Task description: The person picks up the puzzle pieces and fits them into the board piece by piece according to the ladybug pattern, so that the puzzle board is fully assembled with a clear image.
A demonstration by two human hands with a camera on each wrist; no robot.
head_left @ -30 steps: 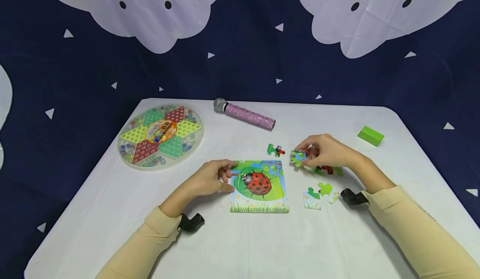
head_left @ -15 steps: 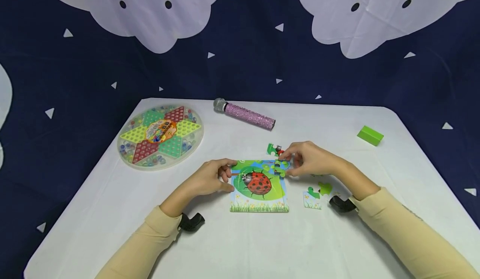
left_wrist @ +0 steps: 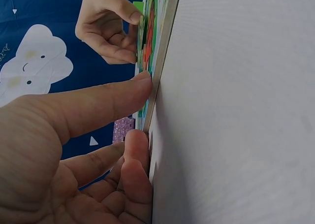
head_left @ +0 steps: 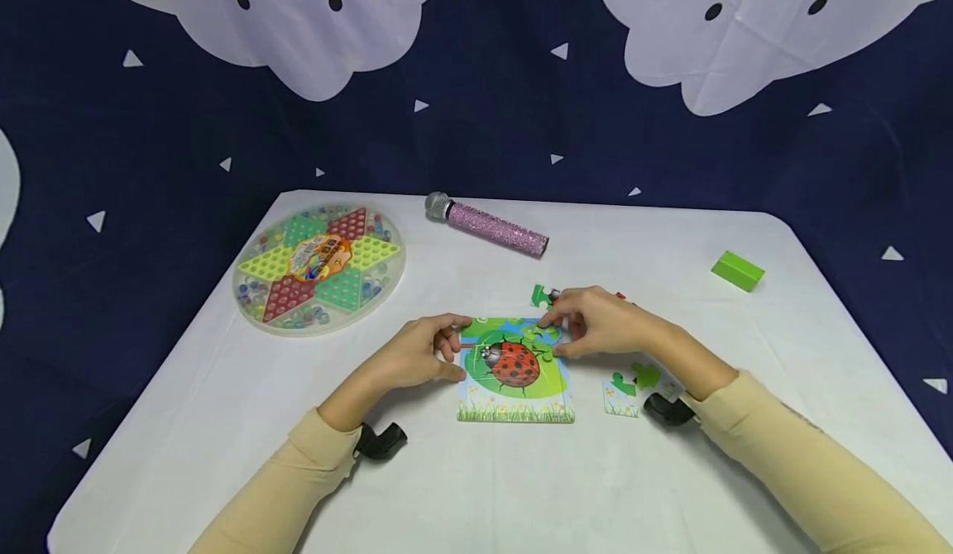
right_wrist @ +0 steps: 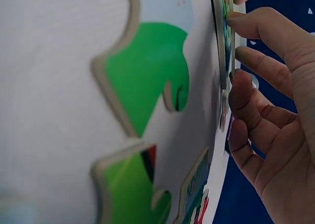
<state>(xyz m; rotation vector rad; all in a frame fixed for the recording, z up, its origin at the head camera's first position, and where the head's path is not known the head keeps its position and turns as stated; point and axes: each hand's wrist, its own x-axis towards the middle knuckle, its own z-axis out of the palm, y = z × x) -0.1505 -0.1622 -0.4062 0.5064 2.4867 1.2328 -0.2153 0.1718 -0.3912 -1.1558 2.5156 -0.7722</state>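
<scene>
A square ladybug puzzle board [head_left: 514, 411] lies on the white table. My left hand [head_left: 413, 355] holds its left edge, the thumb on the side and the index finger at the upper left corner; the other fingers curl under. At the board's upper right corner, my right hand [head_left: 614, 322] pinches a blue-green puzzle piece [head_left: 543, 337] between thumb and fingers, lying over the picture. In the right wrist view, the thumb and fingertips touch the board's edge region. Loose puzzle pieces [head_left: 620, 397] lie right of the board, and another piece [head_left: 541, 295] lies behind it, partly hidden by the right hand.
A round Chinese checkers set [head_left: 320, 269] with marbles lies at the back left. Near the table's back edge rests a pink glittery microphone [head_left: 495, 229]. A green block [head_left: 738, 271] lies at the far right. Behind the table hangs a dark blue cloth with clouds [head_left: 506, 58].
My right hand has carried the puzzle piece left from beside the board onto its upper right corner. My left hand has stayed at the left edge.
</scene>
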